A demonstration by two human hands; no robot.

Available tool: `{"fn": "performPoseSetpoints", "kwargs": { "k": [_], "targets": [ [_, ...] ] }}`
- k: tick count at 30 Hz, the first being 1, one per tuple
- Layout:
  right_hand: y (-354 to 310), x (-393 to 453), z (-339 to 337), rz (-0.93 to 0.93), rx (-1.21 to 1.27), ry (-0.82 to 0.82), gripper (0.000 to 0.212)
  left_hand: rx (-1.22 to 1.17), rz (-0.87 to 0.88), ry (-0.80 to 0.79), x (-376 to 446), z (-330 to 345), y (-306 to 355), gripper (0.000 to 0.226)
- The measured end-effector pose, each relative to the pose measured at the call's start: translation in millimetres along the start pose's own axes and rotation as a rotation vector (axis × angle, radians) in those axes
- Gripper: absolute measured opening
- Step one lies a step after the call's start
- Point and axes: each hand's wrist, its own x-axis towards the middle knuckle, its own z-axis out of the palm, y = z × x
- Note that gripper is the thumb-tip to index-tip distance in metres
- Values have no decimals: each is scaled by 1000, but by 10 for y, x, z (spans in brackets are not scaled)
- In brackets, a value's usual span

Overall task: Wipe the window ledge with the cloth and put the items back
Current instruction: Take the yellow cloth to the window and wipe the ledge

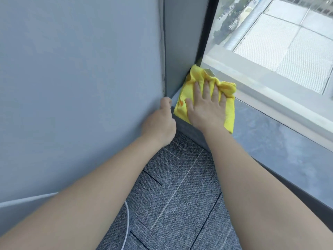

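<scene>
Yellow cloth (228, 112) lies on the far left end of the window ledge (270, 138), pushed right into the corner where ledge meets the grey side panel (182, 51) and the glass. Likely reason: corners collect dust, so the wipe is taken from the very end of the run.

Right hand (207, 109) lies flat on the cloth, fingers straight and slightly spread, palm down, pressing rather than gripping. A flat palm spreads the pressure and keeps the cloth from balling up. Far edge of the cloth is bunched into soft ridges ahead of the fingertips; near edge hangs a little over the ledge front.

Left hand (160, 121) is at the ledge's left end, against the wall (72, 78), fingers curled and seemingly hooked on the edge there. Reads as bracing for the reach. Whether it truly grips the edge I cannot tell for sure; it holds no loose object.

Materials: cloth is plush microfibre with a stitched hem, a small orange mark near its left side. Ledge is dark grey, smooth, stone-like, mottled and faintly glossy. Wall and panel matt blue-grey. Window (288, 42) gives onto rooftops far below.

Below: grey ribbed carpet tiles (176, 195) with dark seams; a white cable (127, 222) trails across them.

No ledge items visible, so putting them back looks some way off.
</scene>
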Motion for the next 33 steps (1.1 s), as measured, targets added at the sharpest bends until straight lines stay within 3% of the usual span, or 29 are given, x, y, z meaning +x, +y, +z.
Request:
{"fn": "performPoseSetpoints", "kwargs": {
  "k": [6,14,24,30,33],
  "targets": [
    [-144,10,34,-124,-48,-1,55,6,-12,-38,-48,-12,20,44],
    [-40,-148,45,-224,-41,-22,53,-35,62,140,-74,9,43,49],
    [599,-528,-13,28,-35,-26,57,24,207,103,-136,163,209,48],
    [824,-708,-15,306,7,-12,61,158,314,-41,-66,290,308,50],
    [751,-605,-40,325,33,-33,58,220,302,-99,-56,341,298,51]
  ]
}}
